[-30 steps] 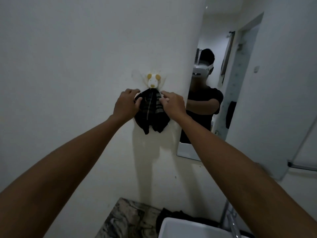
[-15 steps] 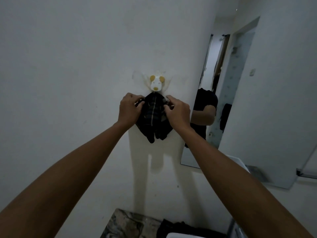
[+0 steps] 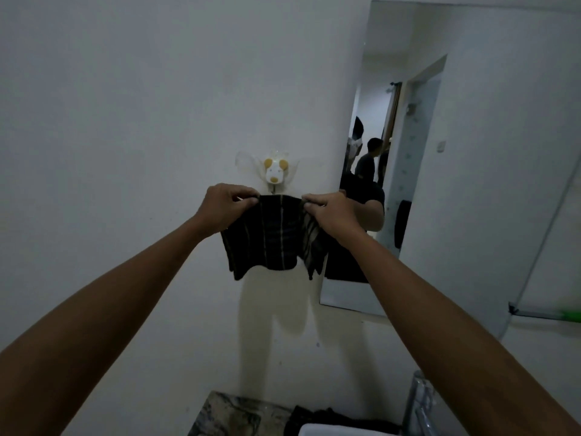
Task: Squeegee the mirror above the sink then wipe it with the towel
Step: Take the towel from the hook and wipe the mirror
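A dark striped towel (image 3: 276,234) is stretched flat between my hands, just below a white dog-shaped wall hook (image 3: 275,172). My left hand (image 3: 224,206) pinches its upper left corner and my right hand (image 3: 330,212) pinches its upper right corner. The towel's top edge sits under the hook; I cannot tell whether it still touches the hook. The mirror (image 3: 471,146) hangs on the wall to the right, its left edge close to my right hand. No squeegee is in view.
A white sink (image 3: 330,431) shows at the bottom edge, with a chrome faucet (image 3: 418,404) to its right. A marbled counter (image 3: 226,416) holds a dark cloth (image 3: 317,418). A rail with a green object (image 3: 569,315) is at the far right. People are reflected in the mirror.
The towel hung bunched from the hook with my hands on its sides. Now both hands have spread it wide and flat below the hook. The view has tilted up, showing more mirror.
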